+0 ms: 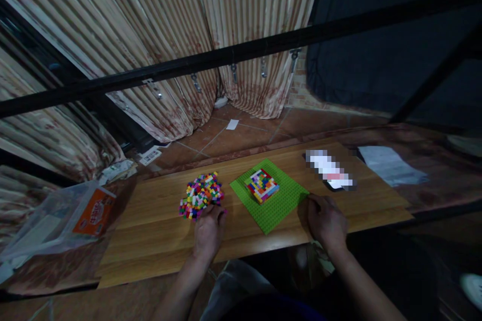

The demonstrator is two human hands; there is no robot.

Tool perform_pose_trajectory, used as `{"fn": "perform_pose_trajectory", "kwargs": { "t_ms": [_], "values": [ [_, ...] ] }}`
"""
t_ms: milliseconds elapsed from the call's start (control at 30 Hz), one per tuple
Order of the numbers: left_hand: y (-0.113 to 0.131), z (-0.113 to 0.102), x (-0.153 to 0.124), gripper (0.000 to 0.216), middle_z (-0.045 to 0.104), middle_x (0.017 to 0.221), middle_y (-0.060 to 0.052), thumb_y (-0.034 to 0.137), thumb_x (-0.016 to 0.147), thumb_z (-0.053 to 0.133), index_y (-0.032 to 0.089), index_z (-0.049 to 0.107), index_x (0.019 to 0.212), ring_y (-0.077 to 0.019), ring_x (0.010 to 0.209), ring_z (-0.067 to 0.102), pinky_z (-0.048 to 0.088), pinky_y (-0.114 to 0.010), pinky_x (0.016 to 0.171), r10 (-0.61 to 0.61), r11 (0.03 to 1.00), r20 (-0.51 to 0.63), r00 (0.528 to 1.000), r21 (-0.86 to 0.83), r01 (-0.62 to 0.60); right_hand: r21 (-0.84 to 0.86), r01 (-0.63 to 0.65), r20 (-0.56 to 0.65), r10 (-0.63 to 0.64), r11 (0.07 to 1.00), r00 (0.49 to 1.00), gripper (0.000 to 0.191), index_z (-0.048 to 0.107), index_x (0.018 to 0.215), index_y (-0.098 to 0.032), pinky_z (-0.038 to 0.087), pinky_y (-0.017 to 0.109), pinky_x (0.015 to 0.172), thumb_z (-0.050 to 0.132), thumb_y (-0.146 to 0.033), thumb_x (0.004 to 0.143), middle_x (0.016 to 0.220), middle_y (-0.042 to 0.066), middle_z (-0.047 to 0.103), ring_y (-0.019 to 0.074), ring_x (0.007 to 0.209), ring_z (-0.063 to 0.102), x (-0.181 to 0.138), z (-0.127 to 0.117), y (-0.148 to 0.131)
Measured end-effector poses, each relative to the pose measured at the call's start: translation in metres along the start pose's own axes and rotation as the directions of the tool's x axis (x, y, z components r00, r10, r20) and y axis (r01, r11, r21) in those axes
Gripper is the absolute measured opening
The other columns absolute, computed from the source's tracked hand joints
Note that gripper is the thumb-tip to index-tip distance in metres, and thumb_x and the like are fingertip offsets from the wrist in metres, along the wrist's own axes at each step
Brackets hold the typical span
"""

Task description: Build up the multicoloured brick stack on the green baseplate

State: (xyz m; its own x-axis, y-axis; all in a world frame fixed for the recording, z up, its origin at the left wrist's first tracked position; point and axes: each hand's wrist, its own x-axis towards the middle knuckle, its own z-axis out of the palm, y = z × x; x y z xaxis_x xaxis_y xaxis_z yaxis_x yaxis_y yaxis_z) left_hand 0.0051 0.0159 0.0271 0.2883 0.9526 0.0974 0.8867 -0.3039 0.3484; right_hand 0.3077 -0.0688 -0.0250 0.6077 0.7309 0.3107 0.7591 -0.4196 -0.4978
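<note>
Green baseplate (271, 218), 10 o'clock of R hand (327, 220); L hand (209, 225) prob. picking bricks (203, 193); needs pinch next (fingers' grips unclear).

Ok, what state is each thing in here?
Brick pile: loose, heaped
Green baseplate: lying flat
Brick structure: joined, on green baseplate
Phone: flat, display pixelated
Plastic box: open or closed unclear
Curtains: hanging in folds
Left hand: curled at brick pile
Right hand: curled at green baseplate's corner
</note>
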Motion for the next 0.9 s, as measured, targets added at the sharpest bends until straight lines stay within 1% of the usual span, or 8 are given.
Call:
{"fn": "perform_pose_trajectory", "kwargs": {
  "t_ms": [167, 267, 367, 467, 567, 667, 800, 900],
  "values": [
    [0.001, -0.002, 0.002, 0.019, 0.070, 0.103, -0.007, 0.019, 0.091, 0.051, 0.021, 0.068, 0.099, -0.0201, 0.093, 0.067, 0.051, -0.032, 0.083, -0.020, 0.998, -0.043, 0.999, -0.060, 0.018, 0.002, -0.007, 0.022, 0.007, 1.000, 1.000, 0.029, 0.071, 0.104, -0.019, 0.033, 0.027, 0.061, 0.046, -0.029, 0.092, 0.094, 0.007, 0.065, 0.0155, 0.073, 0.056, 0.000, -0.001, -0.002],
    [0.001, -0.003, 0.005, 0.023, 0.070, 0.107, -0.007, 0.016, 0.089, 0.050, 0.022, 0.068, 0.103, -0.0211, 0.095, 0.067, 0.053, -0.034, 0.085, -0.032, 0.993, -0.079, 0.996, -0.118, 0.023, 0.009, -0.012, 0.020, 0.012, 1.000, 1.000, 0.029, 0.071, 0.103, -0.019, 0.033, 0.027, 0.061, 0.045, -0.029, 0.093, 0.095, 0.006, 0.066, 0.0155, 0.073, 0.057, 0.000, -0.001, -0.003],
    [0.003, -0.004, 0.010, 0.025, 0.071, 0.104, -0.007, 0.013, 0.086, 0.051, 0.022, 0.069, 0.101, -0.0214, 0.094, 0.068, 0.053, -0.035, 0.085, -0.023, 0.988, -0.102, 0.994, -0.155, 0.007, 0.017, -0.007, 0.000, 0.007, 1.000, 1.000, 0.029, 0.071, 0.103, -0.019, 0.033, 0.027, 0.061, 0.045, -0.029, 0.093, 0.095, 0.007, 0.066, 0.0149, 0.072, 0.057, 0.000, -0.002, -0.004],
    [0.008, -0.005, 0.017, 0.025, 0.071, 0.097, -0.004, 0.012, 0.084, 0.050, 0.022, 0.068, 0.097, -0.0193, 0.091, 0.067, 0.053, -0.033, 0.085, 0.019, 0.972, -0.123, 0.992, -0.229, -0.047, 0.021, -0.002, -0.001, 0.002, 1.000, 1.000, 0.029, 0.071, 0.103, -0.018, 0.033, 0.026, 0.061, 0.045, -0.028, 0.094, 0.096, 0.007, 0.066, 0.0142, 0.072, 0.057, 0.000, -0.002, -0.004],
    [0.021, -0.005, 0.026, 0.022, 0.070, 0.092, -0.003, 0.012, 0.084, 0.050, 0.022, 0.068, 0.091, -0.0168, 0.087, 0.067, 0.053, -0.031, 0.084, 0.079, 0.935, -0.146, 0.986, -0.331, -0.124, 0.023, -0.018, 0.014, 0.018, 1.000, 1.000, 0.028, 0.071, 0.104, -0.019, 0.033, 0.026, 0.062, 0.046, -0.028, 0.094, 0.097, 0.006, 0.067, 0.0143, 0.073, 0.058, 0.000, -0.003, -0.006],
    [0.042, -0.007, 0.036, 0.022, 0.069, 0.093, -0.003, 0.013, 0.086, 0.050, 0.022, 0.070, 0.088, -0.0157, 0.089, 0.066, 0.052, -0.029, 0.085, 0.141, 0.899, -0.152, 0.978, -0.394, -0.191, 0.020, -0.042, 0.032, 0.042, 0.999, 0.999, 0.028, 0.070, 0.105, -0.020, 0.035, 0.026, 0.063, 0.046, -0.029, 0.094, 0.098, 0.006, 0.067, 0.0151, 0.075, 0.059, 0.001, -0.003, -0.006],
    [0.071, -0.007, 0.049, 0.023, 0.069, 0.096, -0.002, 0.014, 0.087, 0.051, 0.023, 0.072, 0.089, -0.0148, 0.091, 0.066, 0.053, -0.027, 0.084, 0.196, 0.882, -0.103, 0.975, -0.417, -0.221, 0.028, -0.027, 0.041, 0.025, 0.999, 0.999, 0.029, 0.070, 0.104, -0.019, 0.036, 0.027, 0.064, 0.044, -0.029, 0.094, 0.098, 0.007, 0.067, 0.0164, 0.077, 0.060, 0.001, -0.002, -0.005],
    [0.089, -0.003, 0.059, 0.024, 0.070, 0.101, -0.002, 0.012, 0.087, 0.052, 0.023, 0.073, 0.092, -0.0148, 0.092, 0.066, 0.053, -0.028, 0.087, 0.223, 0.875, -0.056, 0.973, -0.428, -0.225, 0.040, -0.022, 0.033, 0.020, 0.999, 0.999, 0.030, 0.070, 0.102, -0.019, 0.037, 0.027, 0.063, 0.043, -0.030, 0.094, 0.098, 0.007, 0.067, 0.0166, 0.078, 0.060, 0.002, -0.001, -0.004]
  ]
}}
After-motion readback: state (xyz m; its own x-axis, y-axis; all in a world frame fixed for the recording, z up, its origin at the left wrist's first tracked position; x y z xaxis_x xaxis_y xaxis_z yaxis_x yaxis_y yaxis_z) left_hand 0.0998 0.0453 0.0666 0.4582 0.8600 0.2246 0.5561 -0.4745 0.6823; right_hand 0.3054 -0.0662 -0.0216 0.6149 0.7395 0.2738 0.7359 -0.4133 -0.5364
